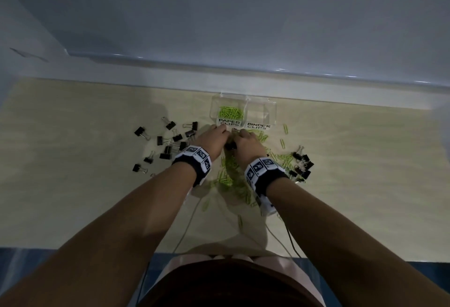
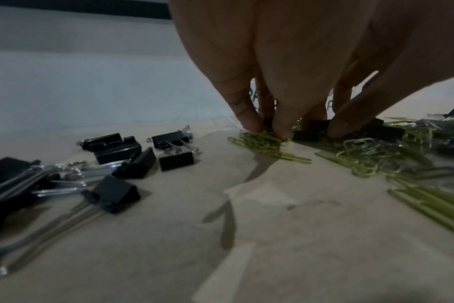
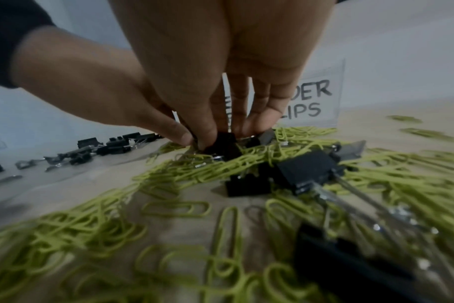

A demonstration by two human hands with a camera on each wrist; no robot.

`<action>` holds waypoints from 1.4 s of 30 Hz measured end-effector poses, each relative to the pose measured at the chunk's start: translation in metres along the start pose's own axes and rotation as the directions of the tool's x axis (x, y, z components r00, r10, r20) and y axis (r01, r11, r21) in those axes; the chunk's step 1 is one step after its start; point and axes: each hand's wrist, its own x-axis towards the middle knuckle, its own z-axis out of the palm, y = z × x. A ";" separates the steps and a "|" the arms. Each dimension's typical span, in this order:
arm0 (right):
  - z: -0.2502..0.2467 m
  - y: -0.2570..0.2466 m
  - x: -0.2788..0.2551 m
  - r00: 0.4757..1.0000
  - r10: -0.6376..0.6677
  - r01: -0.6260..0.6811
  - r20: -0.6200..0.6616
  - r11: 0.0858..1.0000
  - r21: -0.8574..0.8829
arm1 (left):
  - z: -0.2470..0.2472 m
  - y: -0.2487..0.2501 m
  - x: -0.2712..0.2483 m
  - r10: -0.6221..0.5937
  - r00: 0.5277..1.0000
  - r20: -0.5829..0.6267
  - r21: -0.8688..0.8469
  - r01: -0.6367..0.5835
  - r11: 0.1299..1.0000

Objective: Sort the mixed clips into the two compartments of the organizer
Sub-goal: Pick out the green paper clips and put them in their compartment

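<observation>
A clear organizer [image 1: 272, 108] stands at the back of the table. Its left compartment, labelled PAPER CLIPS [image 1: 230, 121], holds green paper clips [image 1: 230, 112]; its right one, labelled BINDER CLIPS [image 1: 258, 126], looks bare. Both hands meet just in front of it. My left hand [image 2: 266, 131] pinches a small bunch of green paper clips [image 2: 259, 140] on the table. My right hand [image 3: 215, 141] grips a black binder clip [image 3: 227, 148] lying among green clips. In the head view the fingertips of the left hand [image 1: 225, 132] and right hand [image 1: 237, 135] almost touch.
Black binder clips lie scattered at the left [image 1: 168, 146] and in a cluster at the right [image 1: 300, 164]. A pile of green paper clips [image 1: 231, 177] spreads under my wrists, with loose ones [image 1: 283, 136] to the right. A wall ledge [image 1: 146, 70] runs behind; cables [image 1: 187, 228] trail toward me.
</observation>
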 end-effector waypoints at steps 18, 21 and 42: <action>0.007 0.029 -0.011 0.976 -0.181 0.187 -0.124 0.981 0.042 | 0.007 -0.026 -0.031 -0.172 0.948 -0.269 -0.206 0.118 0.971; 0.005 0.020 -0.008 0.986 -0.169 0.167 -0.010 0.981 -0.096 | 0.014 0.002 -0.019 -0.106 0.984 -0.140 -0.220 0.074 0.973; 0.002 0.116 -0.062 0.841 0.347 -0.149 -0.416 0.886 0.439 | 0.012 0.002 -0.026 -0.260 0.945 -0.200 -0.481 0.136 0.866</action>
